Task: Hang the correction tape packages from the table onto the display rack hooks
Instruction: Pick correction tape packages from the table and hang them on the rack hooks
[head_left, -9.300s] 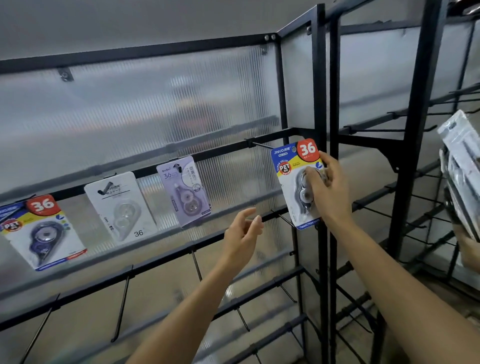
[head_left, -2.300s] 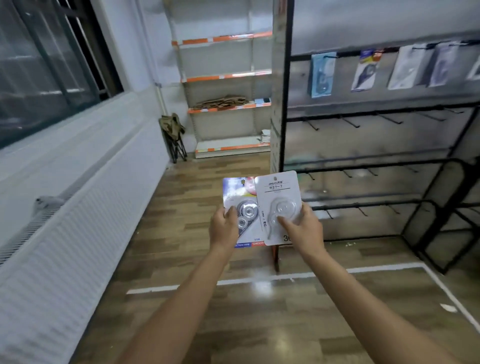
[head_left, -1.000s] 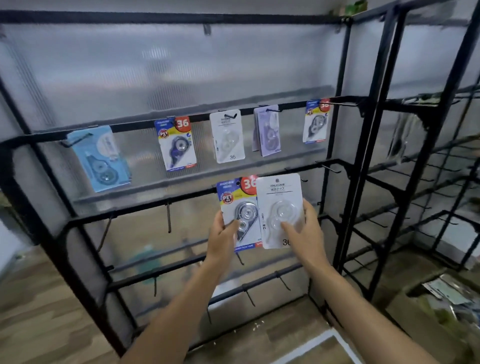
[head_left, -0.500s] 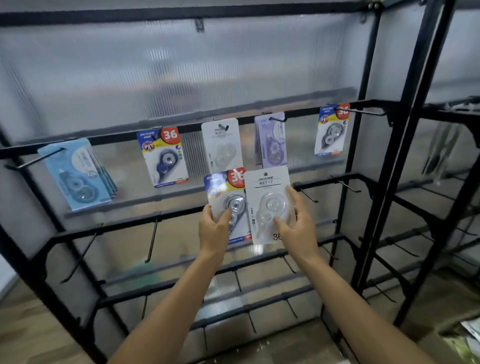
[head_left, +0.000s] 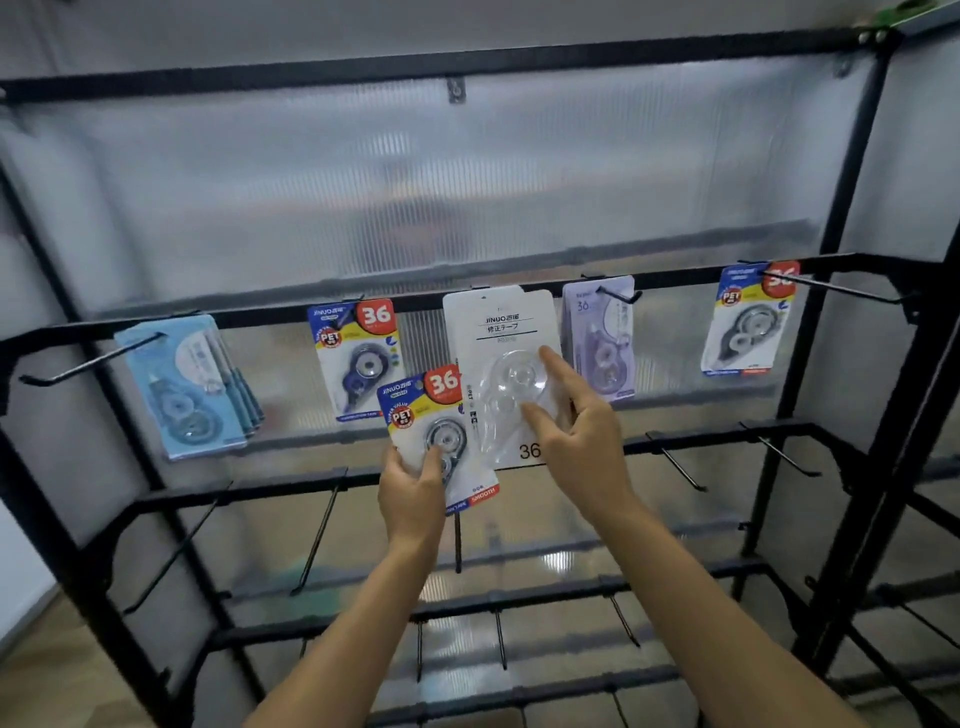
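White package (head_left: 501, 332) upright at the rail (top at hook); blue-yellow package (head_left: 423, 402) lower-left.

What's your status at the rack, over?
Left hand grips blue-yellow package. Right hand raising white package to top-rail hooks, not confirmed hung. Nothing blocking.
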